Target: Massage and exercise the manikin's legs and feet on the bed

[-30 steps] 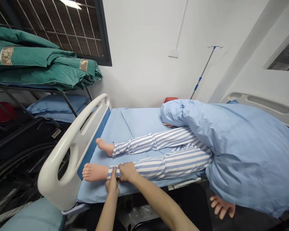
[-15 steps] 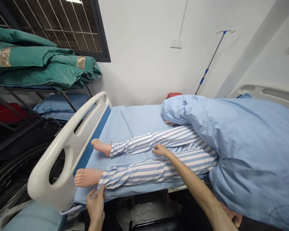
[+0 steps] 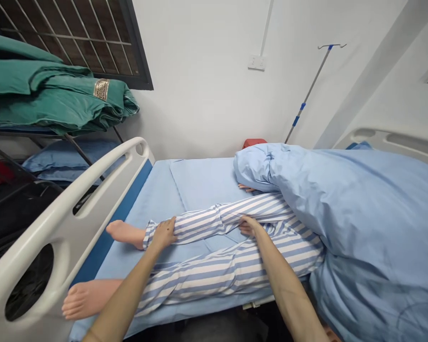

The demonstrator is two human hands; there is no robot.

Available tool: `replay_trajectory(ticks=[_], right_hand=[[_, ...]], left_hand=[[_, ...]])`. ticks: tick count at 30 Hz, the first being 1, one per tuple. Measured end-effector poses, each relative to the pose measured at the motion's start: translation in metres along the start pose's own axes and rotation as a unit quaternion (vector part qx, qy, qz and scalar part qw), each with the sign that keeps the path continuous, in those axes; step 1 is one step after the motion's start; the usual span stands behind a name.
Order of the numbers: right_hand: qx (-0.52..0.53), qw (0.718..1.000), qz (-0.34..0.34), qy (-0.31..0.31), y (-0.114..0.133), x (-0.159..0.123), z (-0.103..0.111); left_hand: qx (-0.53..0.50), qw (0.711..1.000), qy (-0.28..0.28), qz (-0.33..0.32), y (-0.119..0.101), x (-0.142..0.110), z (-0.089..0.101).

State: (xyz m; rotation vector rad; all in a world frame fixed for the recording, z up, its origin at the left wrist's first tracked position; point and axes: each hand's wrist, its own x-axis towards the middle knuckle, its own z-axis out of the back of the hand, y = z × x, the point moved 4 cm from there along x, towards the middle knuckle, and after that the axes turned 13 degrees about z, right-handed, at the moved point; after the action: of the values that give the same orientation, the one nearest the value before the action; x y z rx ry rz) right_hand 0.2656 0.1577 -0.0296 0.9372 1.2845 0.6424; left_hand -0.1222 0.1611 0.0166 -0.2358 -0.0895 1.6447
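A mannequin in blue-and-white striped trousers (image 3: 207, 280) lies on the bed with both legs stretched out. Its far foot (image 3: 124, 233) and near foot (image 3: 89, 297) are bare. My left hand (image 3: 165, 232) is wrapped over the far lower leg, just above the trouser cuff. At the inner side of the far knee, my right hand (image 3: 248, 225) has its fingers curled against the striped cloth; the fingertips are partly hidden. My left forearm crosses above the near ankle. A light-blue quilt (image 3: 360, 213) covers the upper body, and part of a mannequin hand (image 3: 246, 188) shows beneath its edge.
The white footboard (image 3: 66, 223) rises on the left, the headboard (image 3: 395, 137) at the far right. An IV pole (image 3: 308, 95) and a red object (image 3: 254, 142) stand behind the bed. Folded green cloth (image 3: 67, 102) lies on a rack to the left.
My left hand has moved from the near trouser cuff across to the far lower leg. My right hand has shifted slightly right, in against the far knee. The view has moved closer.
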Motion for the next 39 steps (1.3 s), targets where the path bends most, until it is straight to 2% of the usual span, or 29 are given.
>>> replay_trajectory(ticks=[3, 6, 9, 13, 17, 19, 22, 26, 29, 32, 36, 39], right_hand=[[0.056, 0.998, 0.017, -0.007, -0.002, 0.006, 0.002], [0.181, 0.983, 0.021, -0.021, -0.003, 0.008, 0.001], [0.274, 0.961, 0.010, -0.039, -0.004, 0.007, 0.001], [0.296, 0.955, -0.010, -0.030, -0.004, 0.002, -0.004], [0.311, 0.949, -0.049, 0.001, -0.005, -0.003, -0.025], [0.363, 0.931, -0.026, 0.013, -0.002, -0.005, -0.037], [0.457, 0.889, 0.031, 0.020, 0.002, -0.006, -0.049], [0.525, 0.847, 0.065, 0.049, 0.013, -0.011, -0.052], [0.568, 0.811, 0.111, 0.091, 0.030, -0.019, -0.047], [0.585, 0.788, 0.155, 0.113, 0.050, -0.029, -0.042], [0.597, 0.772, 0.187, 0.110, 0.079, -0.039, -0.035], [0.599, 0.770, 0.197, 0.101, 0.105, -0.044, -0.022]], left_hand=[[0.139, 0.989, 0.048, 0.032, 0.030, 0.011, -0.004], [0.196, 0.977, 0.074, 0.042, 0.043, 0.012, 0.001], [0.206, 0.973, 0.090, 0.052, 0.041, 0.012, 0.007], [0.194, 0.976, 0.090, 0.045, 0.036, 0.013, 0.023], [0.196, 0.977, 0.081, 0.036, 0.030, 0.014, 0.051], [0.206, 0.975, 0.073, 0.033, 0.026, 0.014, 0.063], [0.211, 0.975, 0.065, 0.032, 0.022, 0.010, 0.071], [0.183, 0.980, 0.054, 0.054, 0.022, 0.003, 0.070], [0.144, 0.986, 0.049, 0.073, 0.018, 0.001, 0.068], [0.117, 0.988, 0.044, 0.087, 0.010, 0.000, 0.064], [0.072, 0.991, 0.032, 0.106, -0.014, 0.001, 0.052], [0.021, 0.993, 0.024, 0.111, -0.048, 0.003, 0.041]])
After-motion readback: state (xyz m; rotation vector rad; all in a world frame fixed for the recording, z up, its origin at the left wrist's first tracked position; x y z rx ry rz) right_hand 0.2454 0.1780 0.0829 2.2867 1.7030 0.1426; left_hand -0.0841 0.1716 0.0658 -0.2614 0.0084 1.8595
